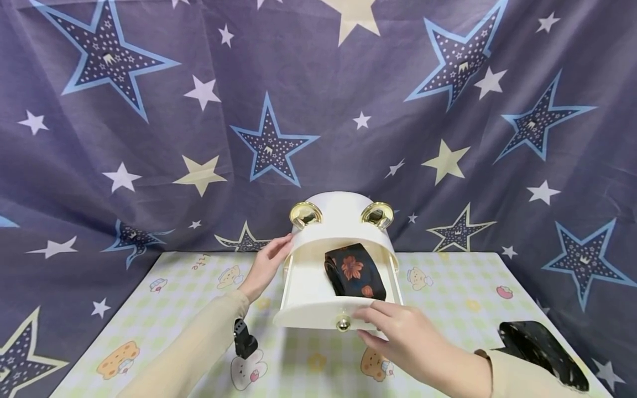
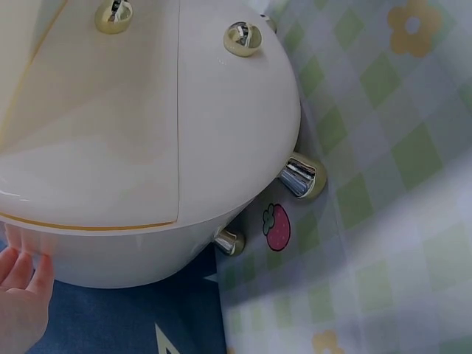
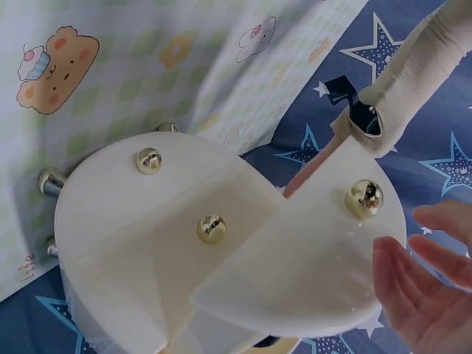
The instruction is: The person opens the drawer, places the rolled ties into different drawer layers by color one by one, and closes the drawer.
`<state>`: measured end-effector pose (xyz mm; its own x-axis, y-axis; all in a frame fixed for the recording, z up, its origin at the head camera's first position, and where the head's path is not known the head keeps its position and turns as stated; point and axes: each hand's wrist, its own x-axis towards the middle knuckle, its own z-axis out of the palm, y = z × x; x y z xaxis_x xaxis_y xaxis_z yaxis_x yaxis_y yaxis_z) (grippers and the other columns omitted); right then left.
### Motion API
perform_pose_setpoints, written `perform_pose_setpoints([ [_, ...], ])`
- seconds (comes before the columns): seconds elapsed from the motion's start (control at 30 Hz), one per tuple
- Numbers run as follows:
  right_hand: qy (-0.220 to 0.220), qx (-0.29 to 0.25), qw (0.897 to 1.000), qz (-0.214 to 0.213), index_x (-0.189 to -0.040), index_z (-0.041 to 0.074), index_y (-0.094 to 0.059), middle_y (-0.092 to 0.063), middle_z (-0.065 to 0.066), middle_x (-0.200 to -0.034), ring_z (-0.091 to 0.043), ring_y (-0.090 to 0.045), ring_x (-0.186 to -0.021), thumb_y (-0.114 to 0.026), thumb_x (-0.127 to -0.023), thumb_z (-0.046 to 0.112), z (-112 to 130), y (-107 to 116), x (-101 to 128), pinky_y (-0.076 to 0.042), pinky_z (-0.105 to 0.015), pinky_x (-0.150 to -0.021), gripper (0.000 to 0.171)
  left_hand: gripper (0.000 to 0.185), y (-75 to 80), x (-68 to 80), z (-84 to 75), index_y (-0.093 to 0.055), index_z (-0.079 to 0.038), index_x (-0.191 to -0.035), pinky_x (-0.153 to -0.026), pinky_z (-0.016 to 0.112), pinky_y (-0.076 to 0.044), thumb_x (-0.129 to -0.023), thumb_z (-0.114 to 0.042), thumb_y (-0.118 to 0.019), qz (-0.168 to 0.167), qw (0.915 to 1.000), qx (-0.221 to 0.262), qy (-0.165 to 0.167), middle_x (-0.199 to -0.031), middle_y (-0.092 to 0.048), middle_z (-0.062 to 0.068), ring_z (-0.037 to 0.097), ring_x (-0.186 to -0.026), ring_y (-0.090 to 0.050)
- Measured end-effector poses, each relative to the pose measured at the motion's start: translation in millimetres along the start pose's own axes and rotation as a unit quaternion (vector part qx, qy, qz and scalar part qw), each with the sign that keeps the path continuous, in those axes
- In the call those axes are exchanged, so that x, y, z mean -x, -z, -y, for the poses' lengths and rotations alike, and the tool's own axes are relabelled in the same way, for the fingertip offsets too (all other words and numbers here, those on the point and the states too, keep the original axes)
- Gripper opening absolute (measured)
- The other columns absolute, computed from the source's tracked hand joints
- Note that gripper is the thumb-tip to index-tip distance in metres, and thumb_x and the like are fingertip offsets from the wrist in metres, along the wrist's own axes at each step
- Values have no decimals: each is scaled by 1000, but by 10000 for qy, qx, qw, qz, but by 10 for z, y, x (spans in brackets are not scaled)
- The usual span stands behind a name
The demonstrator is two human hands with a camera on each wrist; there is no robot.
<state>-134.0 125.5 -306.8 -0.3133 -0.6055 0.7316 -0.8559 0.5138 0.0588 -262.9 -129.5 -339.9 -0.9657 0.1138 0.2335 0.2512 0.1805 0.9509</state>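
A white, round-fronted cabinet (image 1: 340, 213) has its upper drawer (image 1: 306, 284) pulled out. Inside lies a rolled dark necktie (image 1: 355, 271) with orange flowers. My left hand (image 1: 269, 265) rests its extended fingers against the cabinet's side; in the left wrist view, the fingertips (image 2: 40, 269) are at the white wall. My right hand (image 1: 415, 337) is at the right part of the drawer front, just beside its gold knob (image 1: 343, 323). In the right wrist view, its loosely bent fingers (image 3: 398, 276) are spread apart next to the drawer's edge, off the knob (image 3: 364, 199).
Two gold round ornaments (image 1: 306, 214) stand on the cabinet top. Lower down are more gold knobs (image 3: 212, 228) and short gold feet (image 2: 302, 177). A checked cloth (image 1: 164, 309) covers the table, with a starry curtain (image 1: 318, 72) behind. Black devices (image 1: 244, 340) sit at both wrists.
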Motion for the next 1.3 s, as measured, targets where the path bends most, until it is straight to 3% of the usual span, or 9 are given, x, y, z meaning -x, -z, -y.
perform_pose_setpoints([
  [0.17,64,-11,10000,-9,-90,12,-61,-61,4,-87,-7,-61,-73,-72,-70,13,-1,-37,16,-49,-19,-57,23,37,-15,-25,-2,-45,5,-124,-105,34,-28,-92,-15,-47,8,10000,35,-17,-134,-39,16,27,-124,-35],
  [0.4,155,14,9999,-44,-90,11,-62,-61,4,-85,-9,-60,-76,-76,-62,9,10,-98,32,-49,-19,-60,32,38,-14,-24,10,-44,4,-125,-105,34,-27,-92,-15,-47,36,10000,55,-25,-135,-39,15,27,-124,-34],
  [0.53,181,47,9998,-39,-91,12,-63,-62,5,-84,-10,-60,-77,-65,-80,18,22,-140,31,-50,-21,-64,12,38,-11,-11,16,-44,4,-125,-105,34,-26,-92,-15,-47,-9,10000,76,1,-135,-39,15,27,-124,-34],
  [0.63,236,116,9996,-85,-91,11,-63,-62,5,-83,-10,-60,-78,-50,-90,25,27,-179,28,-50,-22,-67,19,38,-11,-4,19,-44,5,-124,-105,33,-26,-92,-15,-48,-53,9999,91,1,-135,-39,16,27,-124,-34],
  [0.77,330,244,9991,-124,-91,11,-63,-62,5,-83,-9,-60,-77,-61,-83,20,34,-220,21,-49,-22,-70,12,38,-13,0,20,-45,4,-124,-105,33,-26,-92,-15,-48,-45,9999,106,22,-135,-38,15,26,-125,-34],
  [0.87,325,361,9988,-114,-90,11,-63,-62,5,-81,-9,-60,-76,-70,-73,17,42,-249,9,-49,-23,-71,19,38,-11,3,23,-45,4,-124,-105,33,-26,-92,-16,-48,-45,9999,110,32,-136,-38,15,26,-125,-34],
  [1.03,282,522,9981,-142,-88,11,-63,-61,5,-78,-9,-59,-71,-57,-86,22,52,-308,4,-49,-20,-66,13,38,0,11,27,-45,5,-124,-105,33,-27,-92,-15,-48,-68,9999,141,25,-136,-38,16,26,-125,-33],
  [1.3,422,1045,9928,-408,-86,10,-64,-61,4,-75,-10,-58,-61,-32,-96,23,73,-357,-4,-50,-21,-56,36,37,-4,11,20,-45,6,-124,-105,33,-27,-92,-14,-48,-91,9999,144,-19,-135,-39,16,27,-124,-34],
])
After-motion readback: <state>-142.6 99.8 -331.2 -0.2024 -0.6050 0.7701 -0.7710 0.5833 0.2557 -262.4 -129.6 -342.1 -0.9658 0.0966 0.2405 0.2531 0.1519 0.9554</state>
